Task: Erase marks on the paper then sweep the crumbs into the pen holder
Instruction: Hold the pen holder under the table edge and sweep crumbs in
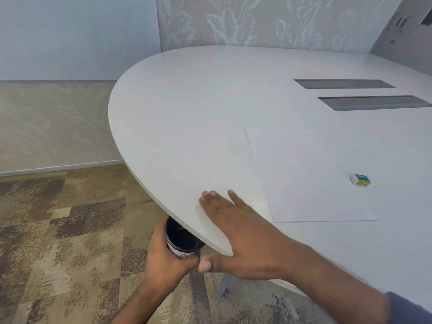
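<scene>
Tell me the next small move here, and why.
Probably draw the right hand across the table towards its near edge, over the pen holder. That hand lies flat by the edge, while the left hand grips the holder just under the rim, mouth up. Crumbs are too small to see.

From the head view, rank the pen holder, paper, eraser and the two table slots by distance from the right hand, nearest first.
From the right hand:
1. Pen holder, just left, under the table edge, gripped by the left hand.
2. Paper, right.
3. Eraser, on the paper.
4. Table slots, beyond.
</scene>
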The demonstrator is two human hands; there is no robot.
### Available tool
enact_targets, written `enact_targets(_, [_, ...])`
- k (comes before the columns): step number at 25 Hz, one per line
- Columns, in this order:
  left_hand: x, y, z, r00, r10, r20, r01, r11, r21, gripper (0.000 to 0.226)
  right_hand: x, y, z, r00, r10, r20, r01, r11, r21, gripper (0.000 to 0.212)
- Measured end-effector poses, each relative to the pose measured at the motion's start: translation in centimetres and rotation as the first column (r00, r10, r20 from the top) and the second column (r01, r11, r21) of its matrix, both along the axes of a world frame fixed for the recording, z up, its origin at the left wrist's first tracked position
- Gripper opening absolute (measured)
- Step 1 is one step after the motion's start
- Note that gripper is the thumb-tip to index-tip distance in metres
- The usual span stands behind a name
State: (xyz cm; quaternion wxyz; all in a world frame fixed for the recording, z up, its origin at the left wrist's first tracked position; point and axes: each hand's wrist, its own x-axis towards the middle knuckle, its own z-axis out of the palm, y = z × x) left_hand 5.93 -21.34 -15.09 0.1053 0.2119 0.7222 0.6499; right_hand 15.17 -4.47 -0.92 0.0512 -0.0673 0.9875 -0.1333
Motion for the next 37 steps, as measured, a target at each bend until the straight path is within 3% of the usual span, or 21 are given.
enact_targets(3, [0.1,0.0,0.3,1.000,0.002,-0.019,-0.002,1.000,-0.004,0.083,-0.7,0.9,0.9,1.000,-0.012,-0.023,0.010,0.997,-0.071,0.104])
enact_targets(6, [0.3,-0.2,0.5,1.000,-0.004,-0.016,0.003,1.000,-0.009,0.085,-1.5,1.8,1.5,0.998,-0.058,0.013,0.059,0.998,-0.037,0.104])
enact_targets(9, [0.5,-0.5,0.4,0.999,0.003,-0.039,-0.003,1.000,-0.001,0.088,-0.7,0.8,0.6,0.999,0.045,0.008,-0.045,0.999,0.005,0.105])
enact_targets(12, [0.7,-0.7,0.1,0.999,0.024,-0.037,-0.025,0.999,-0.021,0.089,1.1,-0.2,-0.1,0.995,0.098,-0.026,-0.100,0.991,-0.084,0.102])
enact_targets(14, [0.8,-0.8,0.0,0.999,0.026,-0.026,-0.027,0.999,-0.029,0.091,1.8,0.3,0.2,0.998,0.043,-0.047,-0.050,0.985,-0.164,0.101])
enact_targets(16, [1.0,-0.9,0.0,0.999,0.036,-0.035,-0.037,0.999,-0.038,0.091,2.1,1.5,0.5,0.995,-0.074,-0.063,0.067,0.992,-0.110,0.103])
enact_targets(20, [1.2,-0.9,0.0,0.998,0.037,-0.054,-0.038,0.999,-0.022,0.091,2.6,1.8,0.2,0.963,-0.266,-0.038,0.268,0.938,0.219,0.116])
enact_targets(23, [1.3,-0.9,-0.4,0.999,0.024,-0.043,-0.024,1.000,-0.012,0.094,2.4,-0.1,-0.1,0.964,-0.266,-0.033,0.267,0.942,0.202,0.120])
enact_targets(28, [1.5,-0.5,0.4,0.995,0.059,-0.077,-0.060,0.998,-0.008,0.085,1.9,-2.1,-0.3,0.993,-0.108,-0.037,0.112,0.986,0.125,0.111])
enact_targets(33, [1.5,-0.8,0.6,0.996,0.064,-0.070,-0.063,0.998,0.006,0.086,1.2,0.2,0.3,0.978,-0.203,-0.050,0.209,0.964,0.163,0.109])
enact_targets(37, [1.2,-0.5,0.3,0.996,0.050,-0.068,-0.049,0.999,0.006,0.087,1.3,-1.5,0.0,0.993,-0.113,-0.039,0.117,0.984,0.133,0.112])
